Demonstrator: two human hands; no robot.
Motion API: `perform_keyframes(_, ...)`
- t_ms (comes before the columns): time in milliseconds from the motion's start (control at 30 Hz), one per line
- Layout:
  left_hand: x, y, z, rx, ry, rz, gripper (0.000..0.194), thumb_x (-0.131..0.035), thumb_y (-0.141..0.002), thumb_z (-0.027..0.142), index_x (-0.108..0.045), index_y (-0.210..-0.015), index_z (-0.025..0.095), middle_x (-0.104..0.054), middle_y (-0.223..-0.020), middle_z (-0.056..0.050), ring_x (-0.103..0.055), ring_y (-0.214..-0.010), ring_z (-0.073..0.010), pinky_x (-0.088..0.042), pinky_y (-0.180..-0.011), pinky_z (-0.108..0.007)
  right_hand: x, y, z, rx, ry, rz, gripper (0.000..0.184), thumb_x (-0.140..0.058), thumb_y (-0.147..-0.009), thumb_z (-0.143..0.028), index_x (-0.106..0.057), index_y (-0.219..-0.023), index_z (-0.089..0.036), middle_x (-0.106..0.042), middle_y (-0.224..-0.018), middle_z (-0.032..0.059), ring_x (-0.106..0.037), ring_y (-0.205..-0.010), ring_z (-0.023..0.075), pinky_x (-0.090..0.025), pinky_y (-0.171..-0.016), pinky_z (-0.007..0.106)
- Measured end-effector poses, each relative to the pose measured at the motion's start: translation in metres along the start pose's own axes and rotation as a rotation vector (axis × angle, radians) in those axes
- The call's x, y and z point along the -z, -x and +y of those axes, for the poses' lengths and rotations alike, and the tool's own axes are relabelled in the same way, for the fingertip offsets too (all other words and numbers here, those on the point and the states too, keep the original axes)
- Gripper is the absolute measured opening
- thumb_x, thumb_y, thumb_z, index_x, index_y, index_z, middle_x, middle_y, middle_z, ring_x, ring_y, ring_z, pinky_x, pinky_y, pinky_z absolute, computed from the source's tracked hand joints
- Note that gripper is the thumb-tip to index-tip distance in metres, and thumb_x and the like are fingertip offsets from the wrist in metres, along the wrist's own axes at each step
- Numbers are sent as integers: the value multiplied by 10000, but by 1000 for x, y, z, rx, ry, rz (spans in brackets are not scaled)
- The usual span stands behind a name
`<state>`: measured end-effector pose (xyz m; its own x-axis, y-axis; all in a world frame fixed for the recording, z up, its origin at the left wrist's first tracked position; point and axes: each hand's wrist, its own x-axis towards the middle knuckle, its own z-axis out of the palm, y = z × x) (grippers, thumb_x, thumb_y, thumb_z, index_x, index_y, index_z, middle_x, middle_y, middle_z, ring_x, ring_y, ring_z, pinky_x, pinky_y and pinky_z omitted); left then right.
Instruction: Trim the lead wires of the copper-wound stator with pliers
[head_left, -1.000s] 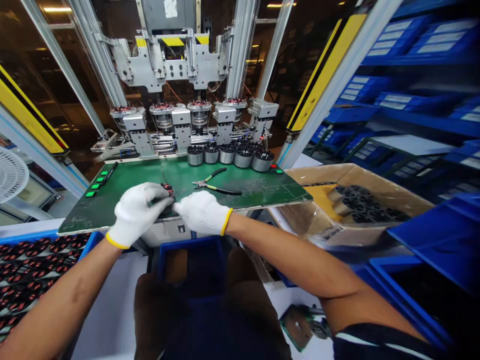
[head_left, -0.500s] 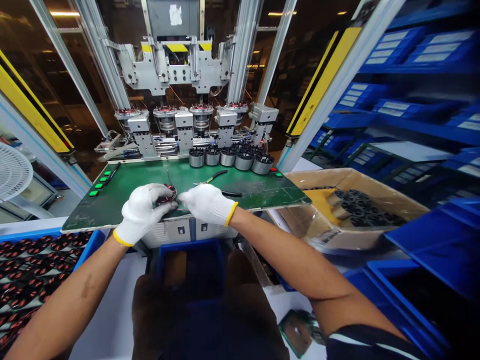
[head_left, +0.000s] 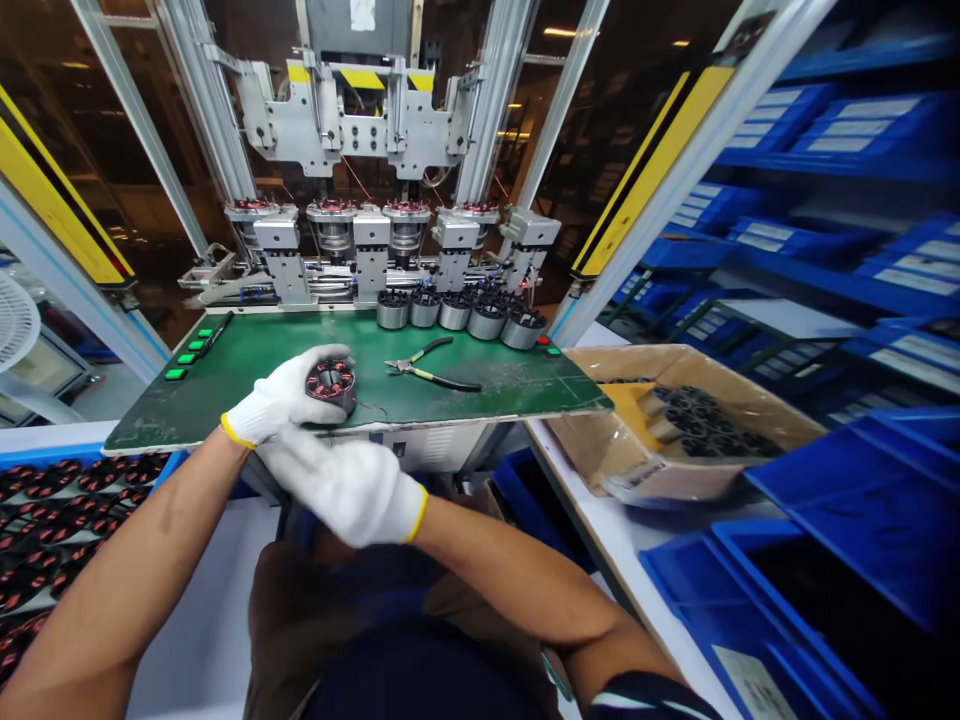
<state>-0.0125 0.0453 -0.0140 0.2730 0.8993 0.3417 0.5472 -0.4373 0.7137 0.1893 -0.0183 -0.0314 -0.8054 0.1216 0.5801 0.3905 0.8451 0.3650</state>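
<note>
My left hand, in a white glove with a yellow cuff, grips a wound motor stator near the front edge of the green worktop. Copper coils show on the stator's upper face. Below the left wrist is my right hand, gloved the same way and slightly blurred. Its fingers stretch out to the left with nothing visible in them. A pair of side cutters lies on the worktop, jaws apart. Close to the stator is a thin wire scrap.
Several bare stators stand at the worktop's back right, before a winding machine carrying stators. A blue crate of wound stators is at left. At right are a cardboard box of stator parts and blue bins.
My right hand has moved from beside the stator down and left, below my left wrist. The stator now shows its coil face upward. The side cutters are fully uncovered.
</note>
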Motion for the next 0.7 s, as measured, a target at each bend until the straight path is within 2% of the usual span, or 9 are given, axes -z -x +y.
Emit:
perform_keyframes(100, -5, 1, -4, -74, -87, 69, 763, -750, -680, 301, -446, -1372, 194, -564, -1267, -9, -580, -1108, -130, -465, -979, -187, -26, -6, 19, -309, 155, -11, 529, -268, -1004, -327, -466, -1472, -180, -257, -1557, 35, -522, -654, 98, -410, -531, 281)
perform_keyframes(200, -5, 5, 1, 17, -191, 91, 866, -791, -595, 440, -469, -1353, 171, -567, -1252, -15, -579, -1109, -149, -468, -960, -200, -36, -10, 32, -493, 324, 50, 464, -328, -1003, -297, -561, -1383, -171, -387, -1494, 13, -544, -675, 88, -441, -549, 257)
perform_keyframes(267, -5, 5, 9, 40, -187, 93, 868, -775, -586, 466, -486, -1340, 146, -575, -1237, -35, -584, -1102, -173, -477, -957, -244, -33, -15, 31, -600, 391, 62, 397, -343, -1012, -280, -622, -1270, -162, -579, -1254, 39, -553, -689, 127, -422, -521, 303)
perform_keyframes(367, -5, 4, 20, 43, -176, 92, 842, -745, -578, 465, -513, -1317, 136, -591, -1214, -37, -592, -1080, -181, -475, -964, -266, -19, -27, 29, -685, 312, -156, 394, -246, -995, -236, -625, -1027, -130, -552, -828, 109, -582, -718, 276, -375, -520, 381)
perform_keyframes(467, -6, 2, 29, 106, -131, 93, 871, -708, -522, 468, -540, -1295, 104, -604, -1197, -42, -591, -1086, -193, -465, -986, -275, -5, -37, 39, -866, -479, -364, 279, -340, -910, -227, -553, -787, -96, -468, -691, 62, -524, -666, 182, -395, -608, 310)
perform_keyframes(533, -7, 2, 31, 144, -129, 115, 873, -664, -500, 458, -556, -1286, 94, -606, -1195, -43, -587, -1097, -204, -459, -997, -287, 0, -37, 50, -1092, -1342, -380, 214, -364, -889, -277, -419, -739, -135, -270, -612, -29, -262, -501, 82, -252, -470, 207)
perform_keyframes(567, -8, 3, 30, 155, -140, 126, 869, -653, -501, 448, -557, -1291, 100, -604, -1200, -40, -587, -1098, -205, -459, -996, -290, 2, -34, 56, -1150, -1585, -401, 224, -325, -908, -301, -384, -760, -144, -229, -613, -42, -176, -469, 74, -175, -429, 199)
perform_keyframes(633, -9, 4, 26, 131, -154, 121, 842, -675, -532, 425, -546, -1311, 133, -601, -1201, -23, -593, -1083, -188, -468, -975, -275, 7, -24, 67, -1142, -1390, -420, 299, -266, -972, -333, -458, -872, -127, -401, -643, -21, -309, -454, 67, -286, -463, 205)
perform_keyframes(700, -9, 5, 20, 99, -130, 98, 806, -721, -571, 406, -531, -1319, 174, -603, -1184, 2, -603, -1049, -157, -483, -933, -240, 15, -17, 75, -845, -616, -339, 322, -348, -982, -295, -611, -1073, -133, -617, -925, 46, -565, -704, 133, -404, -644, 296)
